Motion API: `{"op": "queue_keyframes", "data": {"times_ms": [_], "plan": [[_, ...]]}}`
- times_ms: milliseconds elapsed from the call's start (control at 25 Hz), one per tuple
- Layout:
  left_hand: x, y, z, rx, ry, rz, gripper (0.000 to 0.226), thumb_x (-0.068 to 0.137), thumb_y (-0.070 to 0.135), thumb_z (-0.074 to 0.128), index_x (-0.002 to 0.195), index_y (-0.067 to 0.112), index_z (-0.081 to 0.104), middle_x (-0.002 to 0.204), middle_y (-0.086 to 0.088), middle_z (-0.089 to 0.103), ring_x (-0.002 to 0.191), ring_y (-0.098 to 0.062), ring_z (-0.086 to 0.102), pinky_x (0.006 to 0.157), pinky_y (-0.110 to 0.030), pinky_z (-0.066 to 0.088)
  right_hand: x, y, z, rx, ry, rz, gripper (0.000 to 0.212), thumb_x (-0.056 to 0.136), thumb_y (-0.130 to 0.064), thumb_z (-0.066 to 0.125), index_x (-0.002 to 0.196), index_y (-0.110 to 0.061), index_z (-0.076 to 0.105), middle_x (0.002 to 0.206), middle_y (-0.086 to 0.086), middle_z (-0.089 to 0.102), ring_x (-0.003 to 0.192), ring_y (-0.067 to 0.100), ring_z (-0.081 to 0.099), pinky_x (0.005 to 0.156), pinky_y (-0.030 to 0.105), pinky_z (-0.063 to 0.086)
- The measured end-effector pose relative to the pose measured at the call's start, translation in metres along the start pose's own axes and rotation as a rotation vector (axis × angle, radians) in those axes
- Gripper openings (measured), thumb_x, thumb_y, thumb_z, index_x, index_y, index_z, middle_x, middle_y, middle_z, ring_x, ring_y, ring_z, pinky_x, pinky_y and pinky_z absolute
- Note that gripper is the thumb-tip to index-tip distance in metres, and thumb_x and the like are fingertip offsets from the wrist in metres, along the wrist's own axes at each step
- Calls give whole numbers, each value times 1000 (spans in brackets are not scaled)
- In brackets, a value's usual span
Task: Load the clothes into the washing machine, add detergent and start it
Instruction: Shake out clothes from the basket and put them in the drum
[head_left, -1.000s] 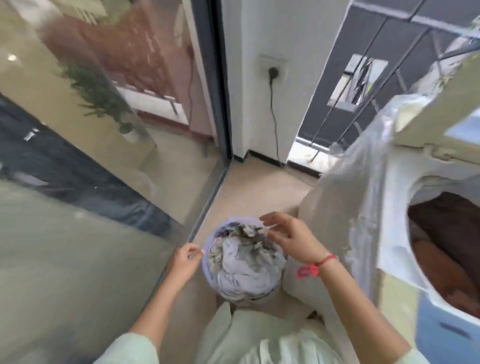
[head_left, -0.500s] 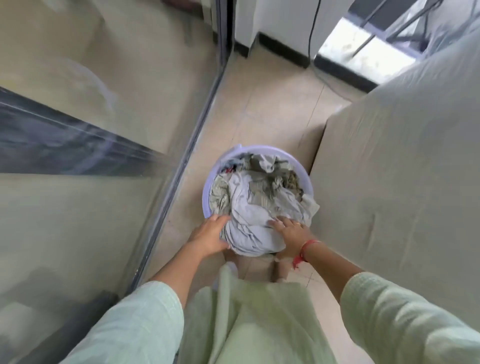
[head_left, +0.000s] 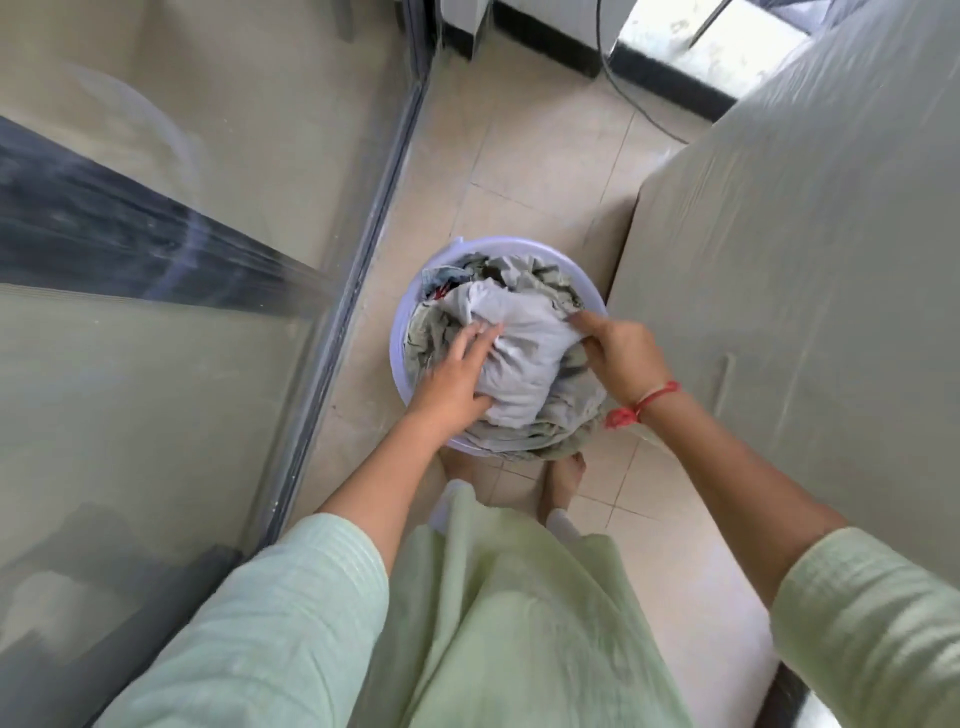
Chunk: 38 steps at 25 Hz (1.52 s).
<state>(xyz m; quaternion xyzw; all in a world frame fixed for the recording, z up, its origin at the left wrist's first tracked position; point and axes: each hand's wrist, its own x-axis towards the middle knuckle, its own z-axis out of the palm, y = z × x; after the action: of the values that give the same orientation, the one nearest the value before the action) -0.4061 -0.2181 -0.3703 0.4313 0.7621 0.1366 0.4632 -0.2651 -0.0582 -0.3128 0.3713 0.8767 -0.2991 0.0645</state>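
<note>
A glass sliding door (head_left: 156, 260) fills the left of the frame, and a large boxy appliance under a pale, wrinkled cover (head_left: 805, 260) fills the right. A strip of beige tiled floor (head_left: 530, 156) runs between them. The person's light green tunic (head_left: 509, 623) spreads across the bottom.

A round lavender basin (head_left: 400, 332) stands on the floor at the centre, just beside the covered appliance, and it holds the clothes (head_left: 545, 283). They form a crumpled heap that rises above the rim and spills over its lower edge, olive-grey patterned fabric around a pale grey garment (head_left: 524, 332) bunched on top.

The left hand (head_left: 457, 374) grips that garment from the left, its fingers spread over the cloth and its thumb dug into the side. The right hand (head_left: 623, 353) pinches a fold at the garment's upper right with curled fingers. A red thread (head_left: 644, 402) circles the right wrist.
</note>
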Motion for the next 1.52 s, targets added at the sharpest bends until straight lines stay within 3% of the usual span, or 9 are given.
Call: {"op": "queue_keyframes", "data": {"times_ms": [160, 280, 520, 680, 800, 880, 1200, 1400, 1520], "plan": [[-5, 47, -57, -49, 314, 119, 48, 73, 9, 66, 118, 18, 54, 140, -7, 38, 127, -29, 40, 98, -40, 39, -8, -30, -76, -76, -41, -98, 33, 84, 0, 54, 113, -9, 67, 100, 25, 69, 93, 43, 65, 79, 43, 51], [-28, 73, -93, -61, 297, 212, 23, 76, 0, 58, 96, 11, 59, 107, -1, 61, 102, -26, 57, 70, -29, 35, -42, -52, -104, -50, -30, -98, 32, 84, -2, 56, 113, -9, 67, 100, 23, 70, 94, 40, 66, 80, 42, 52], [-83, 73, -114, -48, 351, 174, 31, 70, -10, 53, 85, 17, 55, 83, 8, 58, 81, -26, 60, 61, -29, 36, -86, -68, -112, 674, -28, 130, 17, 85, 1, 62, 98, -6, 70, 97, 10, 70, 81, 4, 64, 74, 19, 50], [-97, 40, -88, -9, 342, 206, 45, 69, -14, 56, 85, 27, 45, 86, 4, 58, 80, -21, 57, 65, -31, 43, -53, -56, -79, 916, 72, 498, 42, 85, -29, 68, 119, -6, 59, 112, 6, 62, 98, 17, 59, 75, 20, 46], [-97, 26, -65, 10, 346, 218, 46, 70, -15, 56, 90, 26, 48, 93, 7, 59, 87, -17, 58, 70, -30, 46, -11, -53, -46, 726, -436, 624, 65, 70, -57, 67, 121, -19, 57, 113, -5, 59, 103, 19, 58, 76, 30, 48], [-99, 21, -65, -9, 370, 243, 47, 69, -16, 55, 96, 23, 53, 98, 3, 62, 93, -18, 60, 74, -30, 48, 2, -59, -36, 529, -582, 616, 28, 76, -41, 64, 91, -18, 62, 86, 0, 61, 83, 22, 59, 69, 28, 48], [-100, 54, -97, -105, 282, 96, 54, 81, 15, 69, 128, 17, 45, 128, -8, 46, 112, -30, 54, 92, -44, 47, -42, -114, -202, 35, 474, 32, 8, 85, -15, 59, 77, -13, 58, 73, 6, 45, 67, 28, 48, 58, 30, 31], [-114, 152, -162, -380, 320, 185, 100, 61, 63, 73, 141, 39, 17, 146, 3, 26, 131, -17, 36, 106, -36, 36, -89, -142, -265, 65, 537, -151, 21, 76, 0, 55, 77, -22, 52, 74, 0, 39, 70, 21, 42, 61, 27, 26], [-129, 197, -204, -290, 366, 349, 123, 57, 42, 86, 146, 39, 1, 153, 1, 11, 135, -3, 17, 109, -26, 22, -109, -149, -279, 32, 487, -237, 18, 75, -5, 49, 84, -13, 63, 75, 5, 50, 74, 30, 52, 62, 29, 31]]}}
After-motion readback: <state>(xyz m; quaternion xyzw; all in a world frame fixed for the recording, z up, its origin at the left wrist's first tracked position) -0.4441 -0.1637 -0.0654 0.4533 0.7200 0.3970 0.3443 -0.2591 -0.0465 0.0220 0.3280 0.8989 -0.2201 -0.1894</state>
